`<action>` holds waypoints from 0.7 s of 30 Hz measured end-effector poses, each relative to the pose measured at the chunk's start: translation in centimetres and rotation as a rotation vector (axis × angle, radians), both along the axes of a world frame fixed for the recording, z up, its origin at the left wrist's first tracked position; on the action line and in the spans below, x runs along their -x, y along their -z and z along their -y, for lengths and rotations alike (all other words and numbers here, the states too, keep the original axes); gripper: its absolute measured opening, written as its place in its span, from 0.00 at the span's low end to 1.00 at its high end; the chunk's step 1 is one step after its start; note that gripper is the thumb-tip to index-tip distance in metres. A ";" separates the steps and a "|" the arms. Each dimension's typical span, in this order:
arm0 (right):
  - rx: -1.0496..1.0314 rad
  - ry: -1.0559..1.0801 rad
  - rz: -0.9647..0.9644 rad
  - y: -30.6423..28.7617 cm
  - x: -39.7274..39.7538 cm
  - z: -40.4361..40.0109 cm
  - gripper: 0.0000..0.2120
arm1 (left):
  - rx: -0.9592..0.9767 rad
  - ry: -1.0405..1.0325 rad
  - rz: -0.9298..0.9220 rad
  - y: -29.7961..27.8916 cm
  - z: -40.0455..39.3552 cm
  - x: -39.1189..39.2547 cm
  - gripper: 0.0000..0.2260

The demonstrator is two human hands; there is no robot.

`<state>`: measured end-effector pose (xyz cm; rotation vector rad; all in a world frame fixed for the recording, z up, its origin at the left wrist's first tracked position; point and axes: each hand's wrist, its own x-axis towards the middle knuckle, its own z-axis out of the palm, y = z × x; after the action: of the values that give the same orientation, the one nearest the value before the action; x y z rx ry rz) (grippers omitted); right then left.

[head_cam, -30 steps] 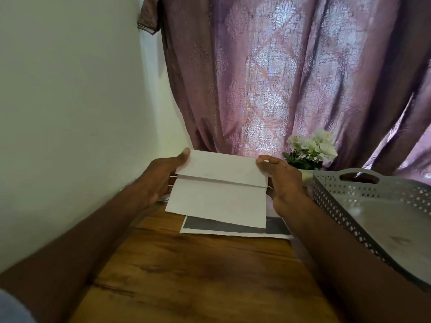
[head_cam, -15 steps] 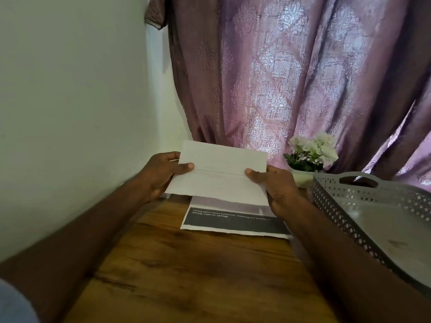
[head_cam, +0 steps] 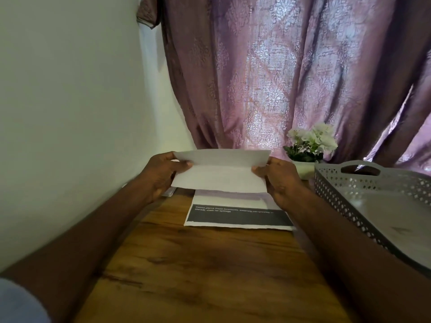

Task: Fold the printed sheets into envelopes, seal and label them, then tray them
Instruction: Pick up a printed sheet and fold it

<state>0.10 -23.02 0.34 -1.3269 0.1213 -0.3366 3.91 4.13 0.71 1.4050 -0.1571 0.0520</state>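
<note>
The tray [head_cam: 363,183] is sitting at your right, holding nothing visible. Your left hand [head_cam: 161,173] and right hand [head_cam: 279,180] are pinching the folded sheet's [head_cam: 219,173] ends between them.

Looks like a home room, prob. a bedroom or living rm. Patterned mauve curtain [head_cam: 279,78] at far side, plain wall [head_cam: 70,89] left. Wooden table [head_cam: 198,264] w/ small potted flowers [head_cam: 310,143] far right.
</note>
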 end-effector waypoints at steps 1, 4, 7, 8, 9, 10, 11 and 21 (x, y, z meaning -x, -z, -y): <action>0.007 0.006 -0.004 0.0 0.1 -0.1 0.13 | -0.006 -0.030 0.011 0.0 0.0 0.1 0.09; 0.041 0.032 -0.011 -0.2 0.5 -0.1 0.12 | 0.013 -0.076 -0.008 -0.2 0.1 0.2 0.09; 0.020 0.032 -0.009 -0.3 0.4 0.0 0.11 | 0.016 -0.063 -0.020 -0.4 0.1 0.3 0.09; 0.009 0.031 -0.011 -0.4 0.5 0.0 0.10 | 0.021 -0.059 -0.022 -0.4 0.1 0.3 0.09; 0.000 0.035 -0.015 -0.4 0.5 -0.1 0.10 | 0.031 -0.057 -0.024 -0.5 0.1 0.3 0.09; -0.009 0.038 -0.020 -0.4 0.5 -0.2 0.10 | 0.045 -0.059 -0.028 -0.5 0.1 0.4 0.10; -0.017 0.041 -0.026 -0.4 0.5 -0.4 0.09 | 0.059 -0.059 -0.036 -0.6 0.0 0.5 0.10; -0.115 -0.042 -0.024 -0.7 1.4 -0.2 0.10 | 0.070 -0.029 -0.033 -0.6 -0.4 0.5 0.10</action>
<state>-1.27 -22.83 1.02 -1.2185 0.1310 -0.2743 3.42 4.50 1.32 1.3380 -0.1064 0.0582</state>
